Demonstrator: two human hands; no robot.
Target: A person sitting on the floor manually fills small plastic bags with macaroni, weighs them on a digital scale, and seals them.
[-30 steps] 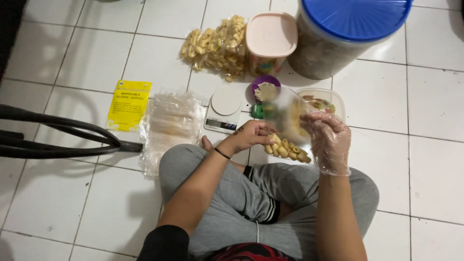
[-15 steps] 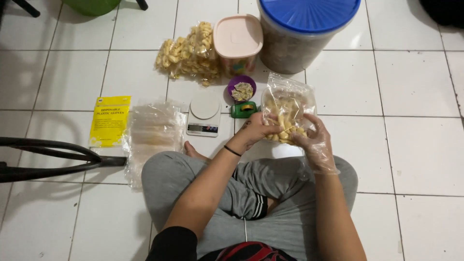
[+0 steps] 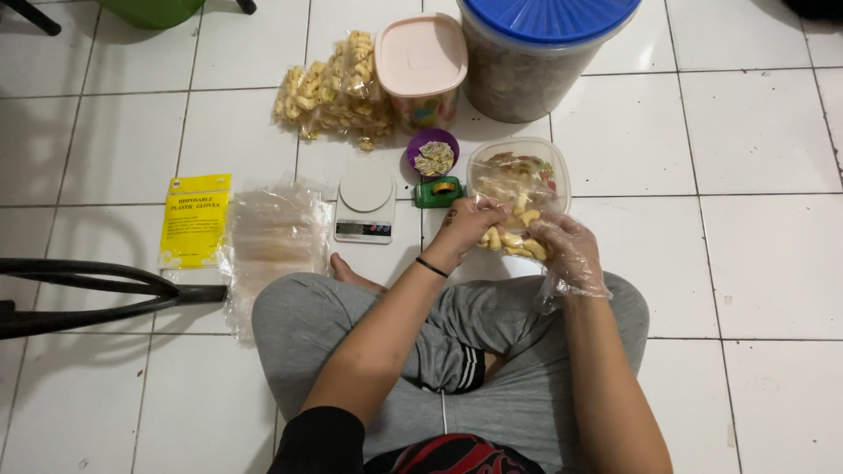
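I sit cross-legged on a white tiled floor. My left hand (image 3: 470, 226) is bare with a black band at the wrist. My right hand (image 3: 566, 250) wears a clear plastic glove. Both hands grip a small clear bag of yellow snack pieces (image 3: 514, 239) low over my knees. Just beyond the bag stands a round clear tub (image 3: 518, 167) with more snacks in it.
A white kitchen scale (image 3: 366, 204), a green tape dispenser (image 3: 439, 190) and a purple bowl (image 3: 432, 154) lie ahead. Further back are filled snack bags (image 3: 334, 88), a pink-lidded container (image 3: 421, 61) and a blue-lidded tub (image 3: 544, 44). Left: empty clear bags (image 3: 272, 241), yellow glove packet (image 3: 195, 219), black metal frame (image 3: 88, 290).
The bag was held up and spread wide between both hands; now it is lowered and gathered closer to my knees. The view has shifted slightly.
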